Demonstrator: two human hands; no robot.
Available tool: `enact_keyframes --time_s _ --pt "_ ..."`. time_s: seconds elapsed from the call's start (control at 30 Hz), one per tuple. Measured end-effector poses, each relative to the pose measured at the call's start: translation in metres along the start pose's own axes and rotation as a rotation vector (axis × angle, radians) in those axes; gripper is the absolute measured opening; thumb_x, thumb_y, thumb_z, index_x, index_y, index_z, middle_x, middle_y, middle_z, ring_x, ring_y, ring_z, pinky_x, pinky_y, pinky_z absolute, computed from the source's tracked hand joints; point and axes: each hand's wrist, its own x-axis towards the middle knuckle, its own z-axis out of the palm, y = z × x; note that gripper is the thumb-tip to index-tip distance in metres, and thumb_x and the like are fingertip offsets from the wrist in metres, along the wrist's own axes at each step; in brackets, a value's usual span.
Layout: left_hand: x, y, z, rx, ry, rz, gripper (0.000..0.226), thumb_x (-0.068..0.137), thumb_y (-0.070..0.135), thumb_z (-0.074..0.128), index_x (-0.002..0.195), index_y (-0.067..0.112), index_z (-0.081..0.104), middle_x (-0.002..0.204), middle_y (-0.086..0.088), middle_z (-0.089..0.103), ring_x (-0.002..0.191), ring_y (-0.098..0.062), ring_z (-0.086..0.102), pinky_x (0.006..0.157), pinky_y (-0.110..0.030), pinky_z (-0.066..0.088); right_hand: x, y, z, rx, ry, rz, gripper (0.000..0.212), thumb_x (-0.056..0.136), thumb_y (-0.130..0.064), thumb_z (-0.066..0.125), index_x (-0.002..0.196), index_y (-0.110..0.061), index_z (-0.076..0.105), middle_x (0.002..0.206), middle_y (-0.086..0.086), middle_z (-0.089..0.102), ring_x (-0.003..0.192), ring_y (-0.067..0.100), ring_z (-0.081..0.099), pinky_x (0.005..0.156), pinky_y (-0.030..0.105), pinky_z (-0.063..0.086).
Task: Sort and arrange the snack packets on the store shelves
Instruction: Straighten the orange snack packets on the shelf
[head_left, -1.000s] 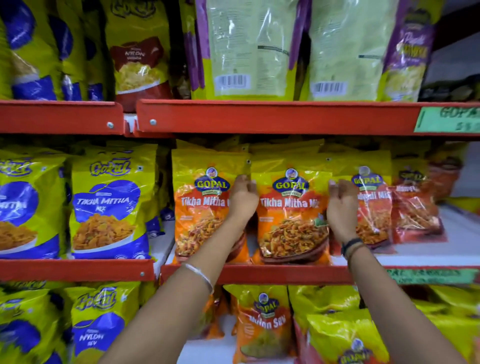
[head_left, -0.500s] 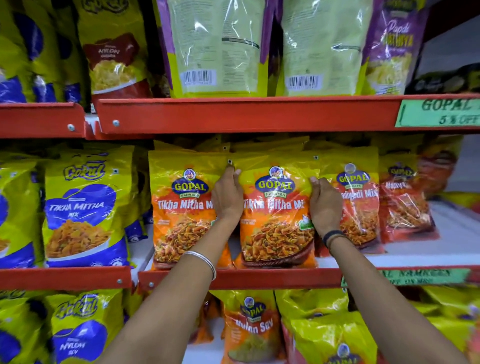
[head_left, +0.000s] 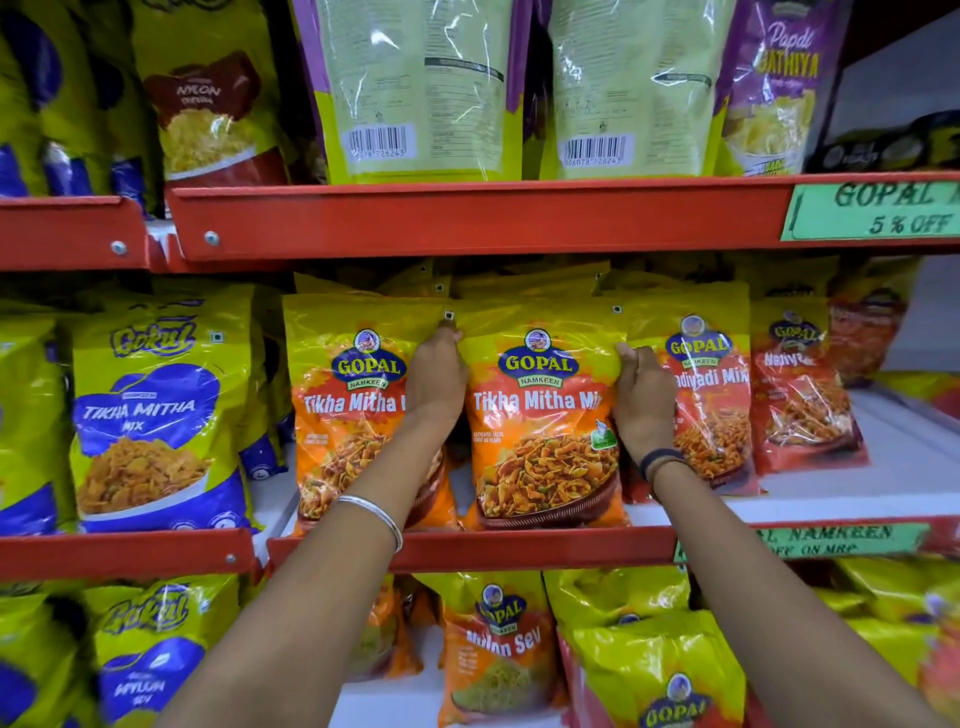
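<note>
So the person has both hands up on the middle shelf (head_left: 519, 545), one on each side of an orange and yellow Gopal Tikha Mitha Mix packet (head_left: 540, 415) standing upright at the front edge. The left hand (head_left: 436, 379) is pressed along the packet's left edge, fingers slipped into the gap between it and a second Tikha Mitha Mix packet (head_left: 348, 410) just beside it. The right hand (head_left: 641, 400) is on the right edge, fingers curled around the side of the packet, so it looks gripped from both sides. How far the left fingers close behind the bag, can't tell, they're hidden.

Right of that sits a Nadiyadi Mix packet (head_left: 711, 395), partly covered by the right hand, then another red one (head_left: 800, 395) further along. To the left, on the next shelf section, there's a yellow and blue Gokul Tikha Mitha Mix packet (head_left: 150, 415).

A silver bangle (head_left: 379, 514) is on the left forearm, a dark band (head_left: 660, 460) on the right wrist. Up top right there's a green tag (head_left: 878, 210) reading 5 % OFF, with 2 packets (head_left: 415, 88) turned back-side out above it.
</note>
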Motion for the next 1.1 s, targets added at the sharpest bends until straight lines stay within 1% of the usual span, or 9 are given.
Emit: enact_keyframes --time_s 0.1,0.2,0.27,0.37,0.43,0.53,0.67,0.83,1.1 --pt "-0.017 -0.001 -0.010 -0.111 0.124 0.100 0.021 0.091 -0.003 0.037 0.107 0.001 0.050 0.102 -0.022 0.059 0.091 -0.034 0.056 0.076 -0.041 0.044 -0.023 -0.005 -0.010 0.082 0.115 0.007 0.040 0.101 -0.033 0.033 0.105 0.003 0.051 0.061 0.002 0.049 0.049 0.025 0.048 0.040 0.014 0.026" --pt "-0.066 -0.002 -0.003 -0.002 0.119 0.367 0.031 0.097 0.015 0.036 0.124 0.003 0.045 0.127 -0.018 0.053 0.121 -0.027 0.046 0.102 -0.037 0.037 -0.074 -0.004 -0.011 0.051 0.120 -0.142 0.054 0.097 -0.049 0.026 0.116 -0.002 0.047 0.102 0.011 0.059 0.090 0.023 0.056 0.072 0.031 0.047" --pt "-0.098 -0.008 0.010 0.071 0.002 0.470 0.044 0.098 0.027 0.033 0.139 0.008 0.033 0.149 -0.011 0.037 0.141 -0.020 0.026 0.116 -0.034 0.022 -0.107 0.004 -0.007 -0.010 0.052 -0.287 0.050 0.099 -0.041 0.031 0.130 -0.004 0.042 0.132 0.015 0.053 0.123 0.024 0.048 0.103 0.035 0.039" --pt "-0.118 -0.019 0.026 0.107 -0.098 0.517 0.054 0.098 0.033 0.029 0.147 0.017 0.014 0.158 -0.001 0.012 0.147 -0.011 -0.003 0.121 -0.033 0.005 -0.131 0.015 -0.002 -0.039 -0.095 -0.395 0.051 0.097 -0.031 0.039 0.141 -0.008 0.032 0.151 0.010 0.036 0.143 0.018 0.029 0.117 0.027 0.023" --pt "-0.105 -0.011 0.024 0.065 -0.085 0.481 0.050 0.098 0.032 0.031 0.145 0.016 0.023 0.158 -0.002 0.015 0.147 -0.011 -0.004 0.121 -0.033 0.004 -0.132 0.014 -0.004 0.054 -0.091 -0.275 0.054 0.098 -0.039 0.034 0.143 -0.010 0.029 0.153 0.010 0.032 0.144 0.016 0.026 0.117 0.026 0.023" --pt "-0.053 0.021 0.018 -0.004 -0.156 0.515 0.041 0.098 0.030 0.033 0.134 0.011 0.043 0.151 -0.008 0.036 0.145 -0.019 0.017 0.119 -0.039 0.019 -0.119 0.010 -0.013 0.164 -0.070 -0.030 0.066 0.094 -0.057 0.027 0.141 -0.011 0.030 0.142 0.008 0.040 0.132 0.022 0.040 0.109 0.036 0.036" --pt "0.012 0.072 0.031 0.092 -0.353 0.544 0.038 0.096 0.028 0.041 0.130 0.012 0.049 0.143 -0.008 0.046 0.132 -0.029 0.040 0.110 -0.039 0.031 -0.103 0.016 -0.023 0.244 -0.253 0.102 0.081 0.079 -0.069 0.047 0.139 -0.016 0.033 0.137 0.002 0.044 0.126 0.020 0.046 0.106 0.038 0.039" --pt "0.037 0.104 0.052 0.203 -0.359 0.432 0.035 0.094 0.033 0.045 0.124 0.018 0.054 0.139 -0.006 0.050 0.126 -0.028 0.047 0.101 -0.038 0.030 -0.088 0.016 -0.021 0.173 -0.451 0.215 0.110 0.053 -0.082 0.056 0.141 -0.017 0.037 0.135 0.004 0.056 0.123 0.024 0.053 0.098 0.036 0.044" --pt "0.056 0.104 0.060 -0.030 -0.316 0.108 0.030 0.081 0.031 0.067 0.106 0.015 0.068 0.119 -0.010 0.068 0.114 -0.026 0.058 0.099 -0.033 0.041 -0.085 0.026 -0.016 0.134 -0.507 0.191 0.092 0.049 -0.088 0.058 0.107 -0.017 0.061 0.093 0.010 0.073 0.085 0.023 0.069 0.074 0.042 0.056"
